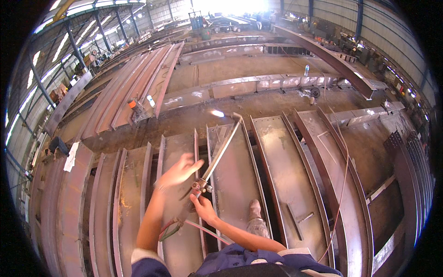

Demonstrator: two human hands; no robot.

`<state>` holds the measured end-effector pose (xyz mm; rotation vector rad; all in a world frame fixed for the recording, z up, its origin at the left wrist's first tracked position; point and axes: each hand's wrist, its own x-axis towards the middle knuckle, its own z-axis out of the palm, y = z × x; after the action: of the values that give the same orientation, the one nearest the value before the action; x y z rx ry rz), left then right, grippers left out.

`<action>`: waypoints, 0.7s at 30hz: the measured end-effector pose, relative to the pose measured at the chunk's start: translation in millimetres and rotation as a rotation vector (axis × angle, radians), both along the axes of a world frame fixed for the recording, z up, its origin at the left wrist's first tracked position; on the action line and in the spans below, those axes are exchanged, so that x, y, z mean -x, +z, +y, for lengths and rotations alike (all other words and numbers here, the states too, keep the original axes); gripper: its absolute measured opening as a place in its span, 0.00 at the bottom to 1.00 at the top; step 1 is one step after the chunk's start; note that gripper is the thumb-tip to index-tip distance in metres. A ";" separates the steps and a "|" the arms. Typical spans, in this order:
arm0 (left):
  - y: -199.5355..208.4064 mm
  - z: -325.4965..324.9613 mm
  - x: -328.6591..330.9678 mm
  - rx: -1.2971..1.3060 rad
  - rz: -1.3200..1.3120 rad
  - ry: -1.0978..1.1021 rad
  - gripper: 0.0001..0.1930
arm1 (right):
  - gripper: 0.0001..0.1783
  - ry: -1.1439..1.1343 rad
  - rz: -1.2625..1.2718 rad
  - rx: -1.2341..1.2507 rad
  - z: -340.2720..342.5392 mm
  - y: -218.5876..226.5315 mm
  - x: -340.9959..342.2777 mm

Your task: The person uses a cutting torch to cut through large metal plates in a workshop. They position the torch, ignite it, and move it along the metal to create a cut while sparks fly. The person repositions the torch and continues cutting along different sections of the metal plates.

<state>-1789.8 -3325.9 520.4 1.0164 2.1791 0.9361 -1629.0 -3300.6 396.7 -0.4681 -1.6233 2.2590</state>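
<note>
A gas cutting torch [224,147] slants up and away from me, a bright flame [218,113] burning at its bent tip. My right hand [205,210] is wrapped around its handle, below the valve knobs. My left hand [180,171] is beside the valve end, slightly blurred, fingers apart and apparently not gripping the torch. Red and green hoses [171,228] loop beneath my left forearm. Under the torch lies a steel channel beam [235,180], the flame just past its far end. My boot [255,212] rests on this beam.
More steel beams [286,161] lie side by side, with dark gaps between them. A flat bar [294,221] and a small hammer-like tool [306,217] rest on one. A thin hose [345,157] crosses the right side. An orange-and-black container [134,105] stands at far left.
</note>
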 end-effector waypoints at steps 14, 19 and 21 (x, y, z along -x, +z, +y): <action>-137.4 90.3 -40.6 0.560 0.202 0.352 0.52 | 0.23 0.258 -0.329 0.437 234.0 -120.7 95.4; -141.6 150.4 -9.9 0.380 0.197 0.503 0.51 | 0.25 0.375 -0.511 0.126 261.3 -100.6 133.2; -140.5 165.6 7.8 0.460 0.135 0.599 0.51 | 0.31 0.372 -0.464 -0.147 270.7 -88.1 147.8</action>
<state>-1797.6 -3160.3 379.9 0.2100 2.7022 0.5551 -1776.8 -3029.9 308.6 -0.7486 -2.2508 2.3838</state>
